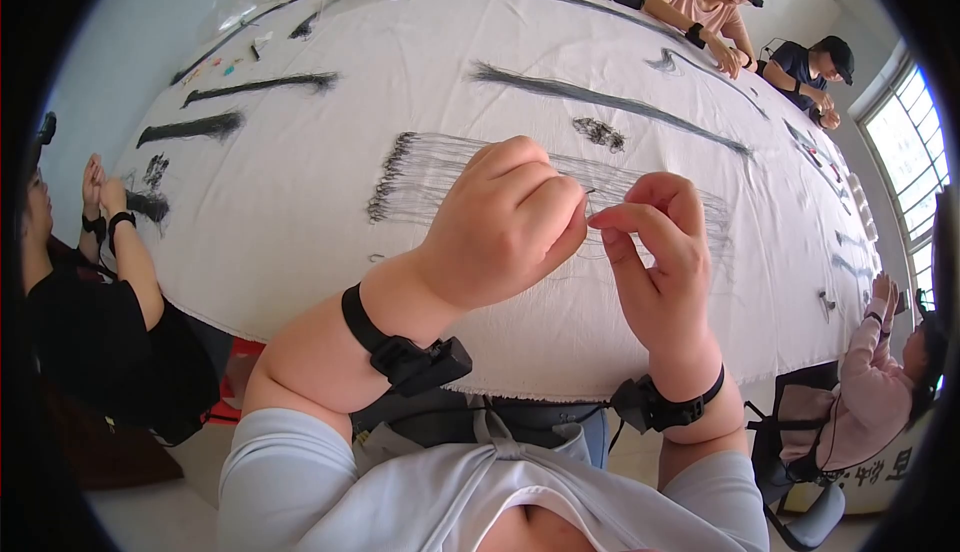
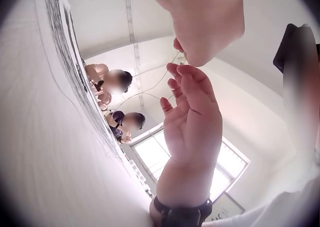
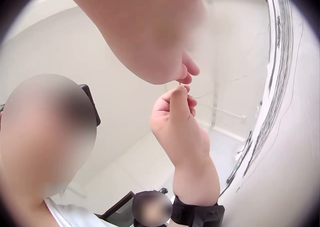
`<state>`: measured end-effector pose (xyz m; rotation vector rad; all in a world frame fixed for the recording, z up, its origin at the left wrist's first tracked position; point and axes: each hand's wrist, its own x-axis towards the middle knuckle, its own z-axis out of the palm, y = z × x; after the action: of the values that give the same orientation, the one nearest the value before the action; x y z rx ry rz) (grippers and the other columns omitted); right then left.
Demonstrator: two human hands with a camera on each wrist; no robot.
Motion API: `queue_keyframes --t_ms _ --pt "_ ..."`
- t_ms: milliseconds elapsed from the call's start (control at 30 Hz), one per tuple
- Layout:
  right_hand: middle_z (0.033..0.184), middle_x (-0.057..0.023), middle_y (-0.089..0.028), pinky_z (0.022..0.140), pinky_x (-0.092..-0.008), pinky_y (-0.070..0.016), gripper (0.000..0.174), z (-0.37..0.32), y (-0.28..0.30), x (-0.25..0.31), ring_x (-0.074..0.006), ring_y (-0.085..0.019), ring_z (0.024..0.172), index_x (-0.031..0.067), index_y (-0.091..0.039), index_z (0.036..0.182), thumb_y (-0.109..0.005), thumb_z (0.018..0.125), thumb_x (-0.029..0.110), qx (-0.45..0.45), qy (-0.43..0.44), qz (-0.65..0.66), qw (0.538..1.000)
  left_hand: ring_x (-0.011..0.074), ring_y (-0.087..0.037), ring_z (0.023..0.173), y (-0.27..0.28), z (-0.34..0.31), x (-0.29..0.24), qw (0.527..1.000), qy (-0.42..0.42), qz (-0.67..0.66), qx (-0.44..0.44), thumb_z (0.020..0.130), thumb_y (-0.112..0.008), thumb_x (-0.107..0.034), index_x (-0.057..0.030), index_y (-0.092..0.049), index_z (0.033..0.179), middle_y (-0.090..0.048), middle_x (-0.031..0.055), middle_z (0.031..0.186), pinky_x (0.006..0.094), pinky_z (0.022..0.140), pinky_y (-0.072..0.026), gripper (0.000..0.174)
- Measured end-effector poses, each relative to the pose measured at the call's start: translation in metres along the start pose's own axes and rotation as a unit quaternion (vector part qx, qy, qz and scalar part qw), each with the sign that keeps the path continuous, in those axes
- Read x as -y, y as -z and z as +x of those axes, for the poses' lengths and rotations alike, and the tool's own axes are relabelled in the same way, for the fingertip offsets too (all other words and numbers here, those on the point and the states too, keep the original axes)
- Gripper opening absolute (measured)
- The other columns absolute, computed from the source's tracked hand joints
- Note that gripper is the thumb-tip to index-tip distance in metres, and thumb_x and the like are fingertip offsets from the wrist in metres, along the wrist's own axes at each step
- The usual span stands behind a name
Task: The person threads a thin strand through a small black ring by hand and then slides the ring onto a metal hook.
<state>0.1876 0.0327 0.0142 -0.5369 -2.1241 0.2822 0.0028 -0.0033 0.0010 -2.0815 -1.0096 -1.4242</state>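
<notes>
Both hands meet above the table, fingertips close together. My left hand [image 1: 510, 214], back of the hand up and fingers curled, pinches a thin dark strand [image 1: 590, 191] whose short end pokes out by the index finger. With thumb and index fingertip, my right hand [image 1: 660, 242] pinches the strand just beside it. The left wrist view shows fine loops of strand trailing from between the right hand [image 2: 192, 112] and the left hand [image 2: 205, 24]. Below the hands lies a spread row of long dark strands [image 1: 430, 177], looped and knotted along its left end.
A white cloth covers the table [image 1: 540, 342]. On it lie a long dark bundle [image 1: 610, 102], a small tangled clump [image 1: 600, 134] and several shorter bundles at the left. People sit around the edge: one at left [image 1: 100, 322], one at right [image 1: 850, 392], two at the far right.
</notes>
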Motion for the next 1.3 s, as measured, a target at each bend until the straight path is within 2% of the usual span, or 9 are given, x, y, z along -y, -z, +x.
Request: queue_keyframes --t_ms 133,300,400,500,600,700,800,1000,1300 --pt "0.085 -0.0096 -0.064 0.067 -0.0267 -0.0517 0.015 -0.005 -0.005 -0.004 -0.0174 -0.063 0.076 -0.0007 -0.066 0.098 -0.058 0.088 -0.009 0.033 -0.086 0.181 0.979 0.0239 -0.054 0.068 -0.003 -0.001 -0.001 1.0 0.008 -0.007 -0.007 0.067 -0.072 0.009 -0.0026 -0.06 0.084 -0.055 0.0058 0.069 0.032 0.059 -0.0441 0.024" --pt "0.086 -0.0087 -0.066 0.068 -0.0244 -0.054 0.016 -0.005 -0.003 -0.003 -0.0137 -0.065 0.074 -0.0023 -0.062 0.101 -0.048 0.093 -0.007 0.07 -0.278 0.391 0.875 0.0239 -0.054 0.068 -0.004 -0.004 0.001 1.0 0.013 -0.003 0.0 0.067 -0.072 0.009 -0.0026 -0.06 0.084 -0.055 0.0061 0.069 0.0319 0.06 -0.0443 0.023" --pt "0.082 -0.007 -0.063 0.059 -0.0233 -0.0494 0.018 -0.003 -0.004 -0.004 -0.0106 -0.059 0.066 -0.0014 -0.06 0.1 -0.044 0.092 -0.005 0.049 -0.342 0.449 0.824 0.0239 -0.054 0.068 -0.004 -0.004 0.002 1.0 0.012 -0.012 0.002 0.067 -0.071 0.009 -0.0025 -0.06 0.084 -0.054 0.0061 0.069 0.0321 0.06 -0.0443 0.023" --pt "0.076 -0.0041 -0.057 0.05 -0.0225 -0.0394 0.016 -0.004 -0.003 -0.017 -0.0064 -0.048 0.058 0.0001 -0.058 0.096 -0.042 0.092 0.0 0.063 -0.387 0.575 0.718 0.0239 -0.054 0.068 -0.006 -0.004 -0.001 1.0 0.008 -0.024 0.0 0.066 -0.071 0.009 -0.0026 -0.06 0.084 -0.054 0.006 0.069 0.0323 0.059 -0.044 0.024" --pt "0.069 -0.0001 -0.051 0.045 -0.0228 -0.0297 0.017 -0.005 0.0 -0.018 -0.004 -0.037 0.054 0.0026 -0.058 0.091 -0.041 0.093 0.003 0.086 -0.396 0.599 0.69 0.0239 -0.054 0.068 -0.008 -0.005 -0.003 1.0 0.009 -0.025 0.0 0.066 -0.071 0.009 -0.0026 -0.06 0.083 -0.053 0.006 0.069 0.0323 0.059 -0.0438 0.024" --pt "0.063 0.002 -0.05 0.044 -0.0225 -0.0311 0.01 -0.009 -0.005 -0.005 -0.0043 -0.04 0.052 0.0024 -0.058 0.089 -0.049 0.092 0.001 0.062 -0.331 0.414 0.846 0.0239 -0.053 0.067 -0.006 -0.005 -0.002 1.0 0.013 -0.023 -0.002 0.067 -0.071 0.009 -0.0027 -0.06 0.083 -0.053 0.0061 0.068 0.0322 0.058 -0.0436 0.023" --pt "0.058 0.0024 -0.048 0.044 -0.0223 -0.0329 0.003 -0.011 -0.015 0.002 -0.0041 -0.043 0.05 0.0022 -0.06 0.089 -0.059 0.09 -0.001 -0.01 -0.145 0.194 0.97 0.0239 -0.053 0.067 -0.006 -0.005 -0.001 0.999 0.018 -0.032 -0.009 0.068 -0.071 0.009 -0.0026 -0.059 0.083 -0.053 0.006 0.068 0.0325 0.058 -0.0433 0.022" --pt "0.059 -0.0027 -0.051 0.046 -0.0233 -0.039 0.011 -0.008 -0.009 0.011 -0.0082 -0.047 0.048 0.0043 -0.063 0.093 -0.069 0.086 -0.002 -0.034 -0.099 0.016 0.994 0.0224 -0.054 0.065 -0.004 -0.003 -0.003 0.994 0.07 -0.087 0.001 0.071 -0.071 0.008 -0.003 -0.061 0.081 -0.056 0.0063 0.07 0.0321 0.057 -0.0432 0.018" --pt "0.061 -0.0034 -0.053 0.047 -0.0233 -0.0406 0.015 -0.009 -0.007 0.008 -0.0095 -0.048 0.048 0.0049 -0.065 0.095 -0.071 0.084 -0.003 -0.032 -0.098 0.005 0.995 0.0178 -0.057 0.065 -0.005 -0.006 -0.007 0.972 0.165 -0.168 0.019 0.079 -0.069 0.006 -0.0036 -0.063 0.082 -0.059 0.0064 0.073 0.0288 0.058 -0.045 0.012"
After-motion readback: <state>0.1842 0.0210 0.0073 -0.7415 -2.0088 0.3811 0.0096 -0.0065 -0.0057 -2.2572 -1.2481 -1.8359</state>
